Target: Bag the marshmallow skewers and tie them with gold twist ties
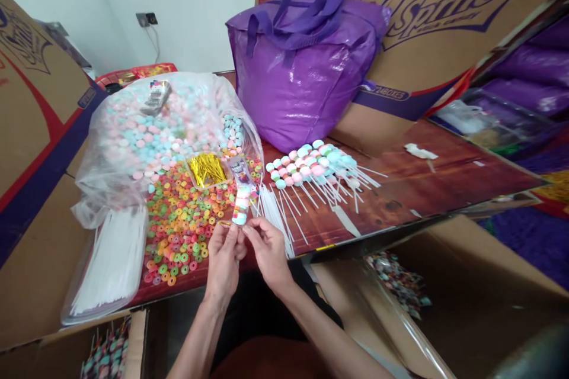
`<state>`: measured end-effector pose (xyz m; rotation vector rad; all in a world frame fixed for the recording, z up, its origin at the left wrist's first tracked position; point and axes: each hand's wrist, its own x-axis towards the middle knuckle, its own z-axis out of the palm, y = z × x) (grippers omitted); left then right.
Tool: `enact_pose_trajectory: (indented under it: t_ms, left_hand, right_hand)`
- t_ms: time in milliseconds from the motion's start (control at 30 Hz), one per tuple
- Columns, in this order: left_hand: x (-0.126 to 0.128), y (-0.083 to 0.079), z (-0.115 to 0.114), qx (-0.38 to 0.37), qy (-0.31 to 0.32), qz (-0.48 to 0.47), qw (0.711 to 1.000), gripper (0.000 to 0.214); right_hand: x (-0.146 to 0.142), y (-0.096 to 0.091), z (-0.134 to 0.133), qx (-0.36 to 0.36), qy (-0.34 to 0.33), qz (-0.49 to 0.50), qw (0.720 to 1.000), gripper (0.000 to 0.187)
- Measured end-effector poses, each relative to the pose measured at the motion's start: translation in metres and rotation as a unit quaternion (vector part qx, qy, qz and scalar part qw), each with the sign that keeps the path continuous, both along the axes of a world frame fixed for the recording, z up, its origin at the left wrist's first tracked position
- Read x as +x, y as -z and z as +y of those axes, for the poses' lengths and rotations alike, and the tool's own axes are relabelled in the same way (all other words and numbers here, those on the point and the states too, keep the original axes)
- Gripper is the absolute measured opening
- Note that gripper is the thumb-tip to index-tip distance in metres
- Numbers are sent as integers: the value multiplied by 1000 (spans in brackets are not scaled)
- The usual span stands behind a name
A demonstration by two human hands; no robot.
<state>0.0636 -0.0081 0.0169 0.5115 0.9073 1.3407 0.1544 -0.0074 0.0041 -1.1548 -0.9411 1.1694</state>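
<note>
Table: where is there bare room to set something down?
The widest bare patch of the table lies on the right, between the candy skewers, crumpled white scrap and front edge, with small paper bits on it. The left is crowded: marshmallow bag, loose ring candies, gold ties and white sticks. Left hand and right hand occupy the front middle.

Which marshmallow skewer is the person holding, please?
The skewer held at its lower end by the left hand and right hand; the bunched skewers to its right lie on the table.

Candy workshop: bulk marshmallow bag [95, 183], heaped gummy rings [178, 219], white sticks [109, 257]; at blurred right edge, likely purple sacks [533, 65].
</note>
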Motion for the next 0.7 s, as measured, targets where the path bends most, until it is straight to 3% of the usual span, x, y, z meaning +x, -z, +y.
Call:
enact_pose_trajectory:
  t_ms: [167,233,300,367,467,600,700]
  left_hand:
    - [-21,0,-4,-122,157,-160,967,36]
    - [-27,2,-5,-148,192,-187,952,36]
    - [-26,4,-6,-155,206,-151,954,35]
    - [-20,7,-7,-132,180,-56,973,35]
    - [-7,13,-13,-58,84,92,991,34]
    - [-1,18,-20,-21,30,169,985,37]
    - [-4,16,-16,-51,23,128,990,37]
  right_hand:
    - [15,-7,-3,29,-104,58,992,18]
    - [23,-9,-3,52,-160,1,986,16]
    - [28,-7,-3,90,-171,-103,976,15]
    - [29,-1,-4,130,-139,-222,956,15]
    - [26,7,-8,146,-82,-335,927,12]
    - [26,1,-12,90,-87,-300,946,9]
    - [31,-7,-12,51,-117,-244,961,15]
